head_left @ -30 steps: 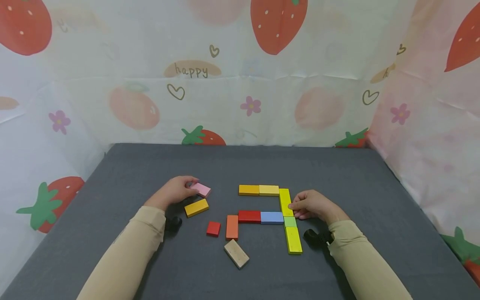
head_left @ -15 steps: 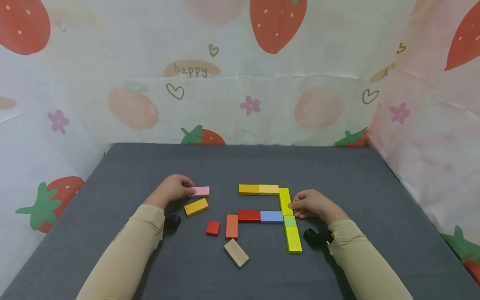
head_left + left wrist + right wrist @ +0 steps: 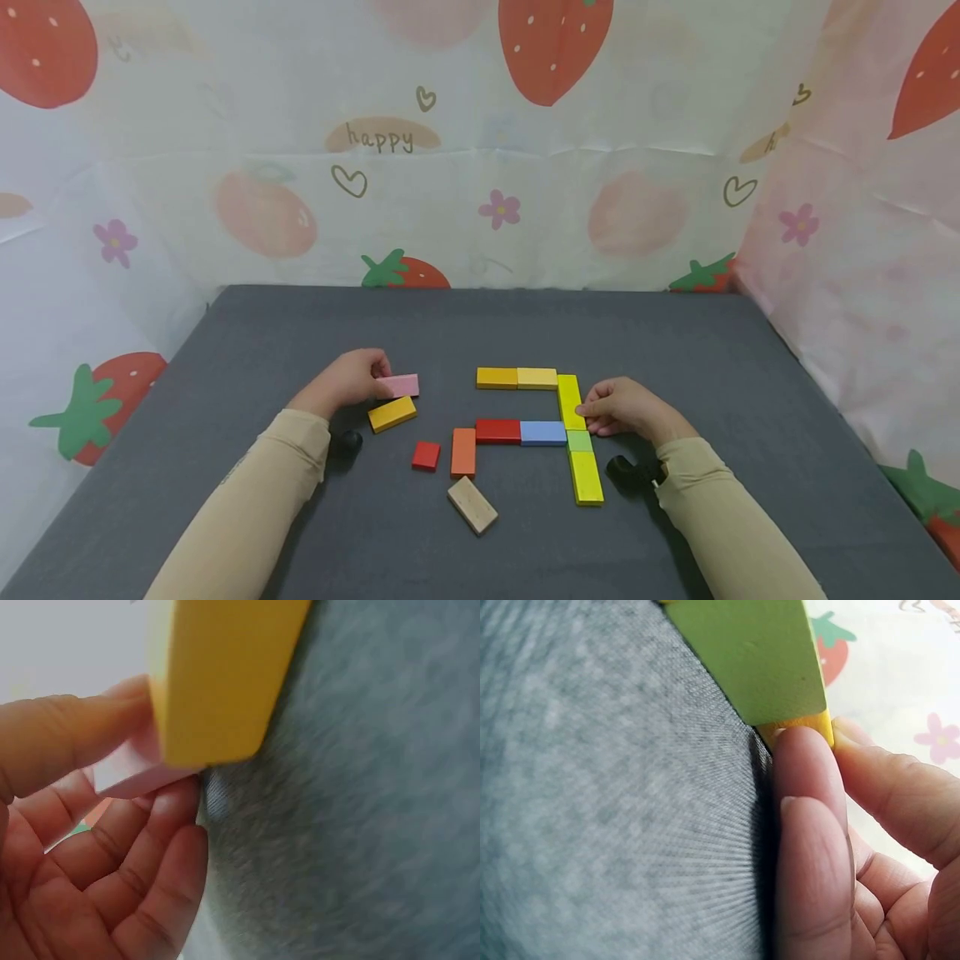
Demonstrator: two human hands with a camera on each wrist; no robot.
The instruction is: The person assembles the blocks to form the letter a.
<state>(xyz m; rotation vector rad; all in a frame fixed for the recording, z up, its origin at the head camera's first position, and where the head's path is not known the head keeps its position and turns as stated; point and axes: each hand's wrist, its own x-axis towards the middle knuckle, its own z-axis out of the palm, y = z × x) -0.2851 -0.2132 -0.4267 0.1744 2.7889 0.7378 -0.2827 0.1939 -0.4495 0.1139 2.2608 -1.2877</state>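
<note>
The left hand (image 3: 347,383) pinches the pink block (image 3: 397,385) by its left end, thumb on one side and fingers on the other; whether the block touches the table is unclear. Just nearer the person lies the amber block (image 3: 392,414), set at a slant. The right hand (image 3: 633,410) has thumb and fingertips closed at the right edge of the far yellow block (image 3: 569,402).

The left wrist view shows the curled fingers hidden from the head, but there the amber block stands in front of part of the pink block. The right wrist view shows the side of the green block (image 3: 579,441), which covers much of the far yellow block, and a thumb on its upper edge.

From the far yellow block the green block and near yellow block (image 3: 587,478) run toward the person. Leftward from its far end go the cream block (image 3: 537,379) and gold block (image 3: 497,378); by the green block, the blue block (image 3: 543,433) and red block (image 3: 498,431). The orange block (image 3: 462,452) comes next, with the small red block (image 3: 425,456) apart to its left and the wooden block (image 3: 472,506) tilted at its near end.

All lie on a grey table (image 3: 300,321). On the curtain (image 3: 555,162) behind reads "happy"; at right, a cut-off "h" shows.
</note>
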